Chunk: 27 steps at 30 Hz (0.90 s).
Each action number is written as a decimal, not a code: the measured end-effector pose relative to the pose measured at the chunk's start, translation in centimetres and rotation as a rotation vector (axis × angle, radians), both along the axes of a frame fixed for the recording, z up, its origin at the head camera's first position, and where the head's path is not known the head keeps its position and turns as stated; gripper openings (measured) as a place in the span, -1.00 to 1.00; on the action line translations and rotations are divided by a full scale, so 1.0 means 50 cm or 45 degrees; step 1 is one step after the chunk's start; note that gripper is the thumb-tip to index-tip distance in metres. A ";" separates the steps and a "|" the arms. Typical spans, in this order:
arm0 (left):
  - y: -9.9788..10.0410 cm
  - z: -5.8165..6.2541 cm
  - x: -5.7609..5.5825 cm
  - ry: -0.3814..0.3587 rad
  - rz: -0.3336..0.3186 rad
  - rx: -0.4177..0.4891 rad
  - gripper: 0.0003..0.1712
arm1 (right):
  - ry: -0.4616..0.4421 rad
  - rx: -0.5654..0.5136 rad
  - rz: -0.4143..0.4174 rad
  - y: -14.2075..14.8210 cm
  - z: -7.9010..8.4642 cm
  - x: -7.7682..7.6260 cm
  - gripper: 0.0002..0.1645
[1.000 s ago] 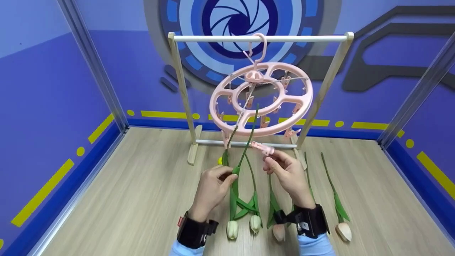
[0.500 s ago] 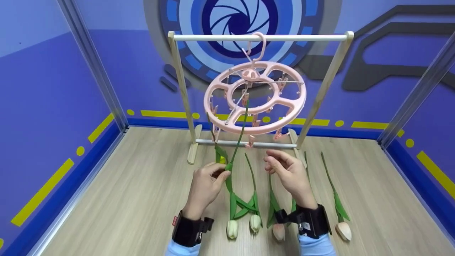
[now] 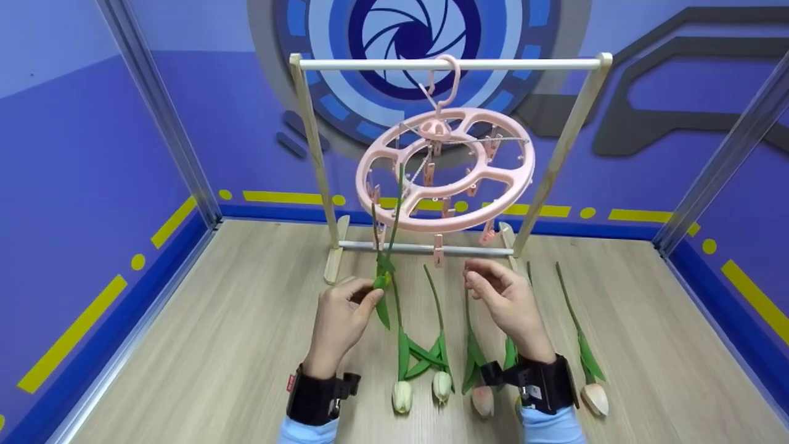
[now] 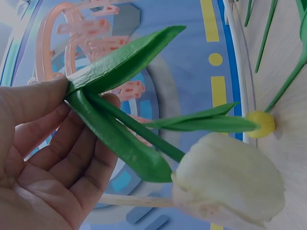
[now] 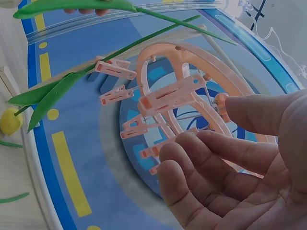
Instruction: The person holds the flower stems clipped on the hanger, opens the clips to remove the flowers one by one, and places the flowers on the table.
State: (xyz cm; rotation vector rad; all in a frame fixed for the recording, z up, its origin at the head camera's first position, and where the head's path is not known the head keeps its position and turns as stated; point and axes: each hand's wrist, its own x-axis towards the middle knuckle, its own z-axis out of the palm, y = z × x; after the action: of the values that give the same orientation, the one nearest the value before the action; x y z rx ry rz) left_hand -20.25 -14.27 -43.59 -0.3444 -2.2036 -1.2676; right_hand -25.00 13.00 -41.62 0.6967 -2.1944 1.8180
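My left hand (image 3: 342,317) pinches a white tulip (image 4: 228,179) between thumb and fingers, by the green leaves at its stem; it hangs bloom down, its stem pointing up before the hanger. In the head view the hand hides its bloom. Beside it a yellow tulip (image 5: 10,120) hangs bloom down from a clip on the round pink clip hanger (image 3: 453,225). My right hand (image 3: 505,305), fingers loosely bent, holds nothing. Close by, a pink clothes clip (image 3: 438,250) dangles from the ring's front, apart from the fingers in the head view.
The hanger hooks over the white bar (image 3: 370,64) of a wooden rack. On the table lie white tulips (image 3: 402,396), a pink tulip (image 3: 482,401) and a paler tulip (image 3: 595,399) at right, with another partly under my right wrist. Blue panels (image 3: 68,185) wall the sides.
My right hand has let go of the pink clip, which now hangs down. My left hand has moved left with the white tulip. The hanger has swung left, and the hanging yellow tulip with it.
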 end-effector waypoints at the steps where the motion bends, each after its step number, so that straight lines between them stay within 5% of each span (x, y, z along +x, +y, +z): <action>1: -0.003 0.001 0.001 -0.002 0.003 0.009 -0.90 | 0.003 0.008 -0.005 0.002 0.000 0.000 -0.70; 17: -0.022 0.012 0.002 0.015 0.070 0.089 -0.88 | 0.064 0.182 -0.113 0.033 -0.021 0.015 -0.73; 27: -0.028 -0.003 -0.008 -0.084 0.146 0.067 -0.89 | 0.071 0.318 -0.167 0.050 -0.033 0.022 -0.73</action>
State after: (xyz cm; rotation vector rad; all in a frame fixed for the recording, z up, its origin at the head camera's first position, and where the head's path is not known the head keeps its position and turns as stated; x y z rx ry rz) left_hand -20.63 -15.69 -43.75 -0.1557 -2.2063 -1.2884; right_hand -23.88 15.52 -43.26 0.6233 -2.3928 1.4608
